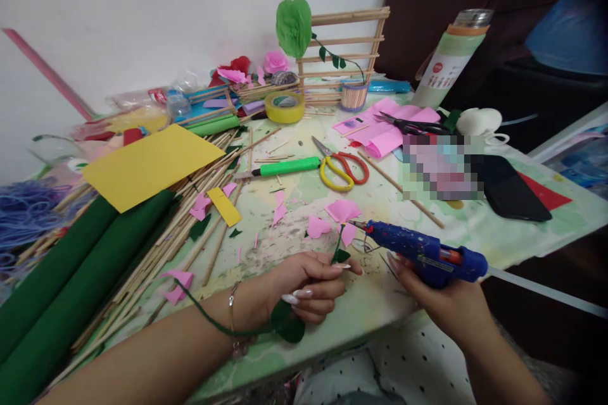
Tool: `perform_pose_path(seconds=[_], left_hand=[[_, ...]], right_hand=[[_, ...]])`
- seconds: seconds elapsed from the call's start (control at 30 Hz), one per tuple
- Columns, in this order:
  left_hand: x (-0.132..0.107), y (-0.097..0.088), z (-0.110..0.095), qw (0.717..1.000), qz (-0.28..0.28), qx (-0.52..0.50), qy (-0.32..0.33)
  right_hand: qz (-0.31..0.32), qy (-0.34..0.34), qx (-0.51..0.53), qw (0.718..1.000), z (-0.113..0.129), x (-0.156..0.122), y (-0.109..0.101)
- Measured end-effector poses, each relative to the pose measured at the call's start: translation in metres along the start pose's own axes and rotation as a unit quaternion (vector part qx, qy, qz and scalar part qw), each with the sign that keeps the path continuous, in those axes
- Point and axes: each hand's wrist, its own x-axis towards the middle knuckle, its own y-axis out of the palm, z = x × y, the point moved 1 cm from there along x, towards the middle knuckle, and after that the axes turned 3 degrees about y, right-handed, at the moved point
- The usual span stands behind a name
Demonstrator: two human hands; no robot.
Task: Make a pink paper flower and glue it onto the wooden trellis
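Note:
My left hand (pixel 304 285) is closed on a dark green paper-wrapped stem (pixel 203 311), whose tail curves back over my wrist. A round green leaf (pixel 287 324) hangs on it below my fingers, and a smaller leaf (pixel 341 256) shows at my fingertips. In my right hand (pixel 449 304) is a blue hot glue gun (pixel 418 247), held level with a white glue stick (pixel 546 291) out of its back. Its nozzle points left, near the upper tip of the stem; whether they touch I cannot tell. Pink paper petals (pixel 342 209) lie just beyond.
Scissors (pixel 341 164) and a green-handled cutter (pixel 289 167) lie mid-table. Wooden sticks (pixel 161 253), green paper rolls (pixel 95 285) and yellow paper (pixel 152 168) cover the left. Behind stand a stick frame (pixel 346 41) and a bottle (pixel 449 63). A phone (pixel 513 186) lies right.

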Motion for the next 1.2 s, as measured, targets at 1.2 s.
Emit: perform_pose_path(seconds=[1.2], left_hand=[[0.001, -0.003, 0.001, 0.999, 0.046, -0.022, 0.009]], right_hand=[[-0.089, 0.077, -0.07, 0.991, -0.003, 0.022, -0.026]])
